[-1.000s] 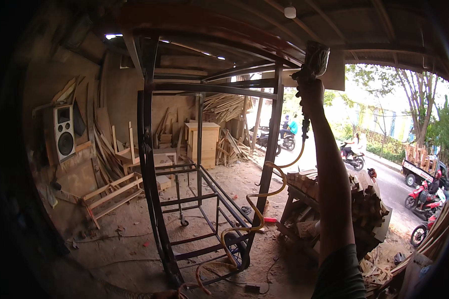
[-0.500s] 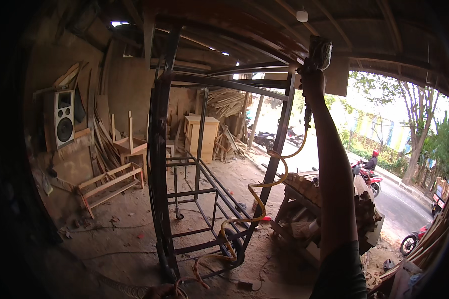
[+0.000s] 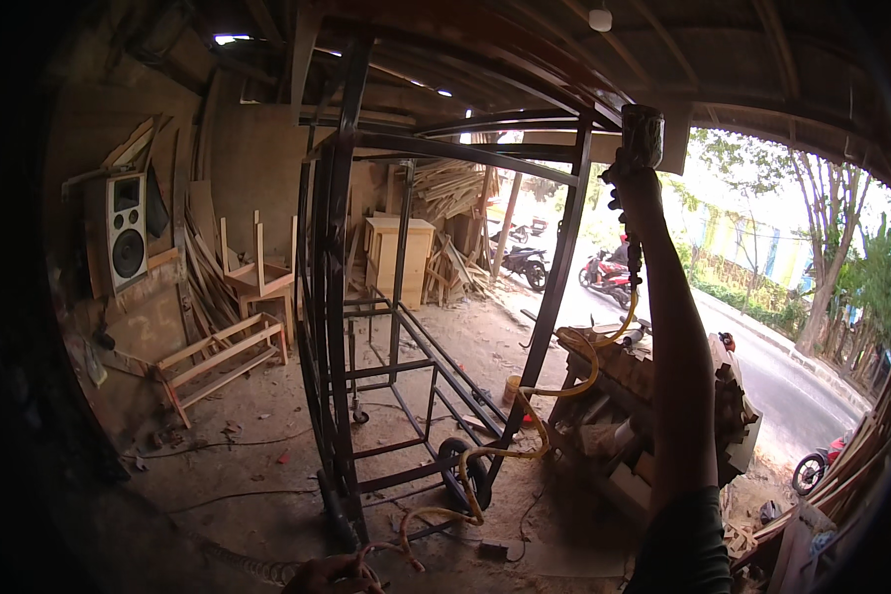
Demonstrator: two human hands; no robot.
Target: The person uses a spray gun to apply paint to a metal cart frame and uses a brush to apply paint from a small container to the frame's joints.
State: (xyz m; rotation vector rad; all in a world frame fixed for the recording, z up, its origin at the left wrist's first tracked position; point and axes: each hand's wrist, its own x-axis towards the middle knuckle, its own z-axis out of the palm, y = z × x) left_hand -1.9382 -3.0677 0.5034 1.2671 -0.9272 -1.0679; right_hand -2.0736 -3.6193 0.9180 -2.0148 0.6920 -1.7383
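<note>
Pale, faint figures that look handwritten [image 3: 163,324] stand large on the brown wall [image 3: 99,124], below and slightly right of the speaker [image 3: 127,233].

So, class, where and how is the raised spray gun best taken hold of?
The spray gun is probably best gripped just beneath its cup, from below, where the right hand holds it: the bulky cup sits on top, and the yellow hose hangs below.
</note>
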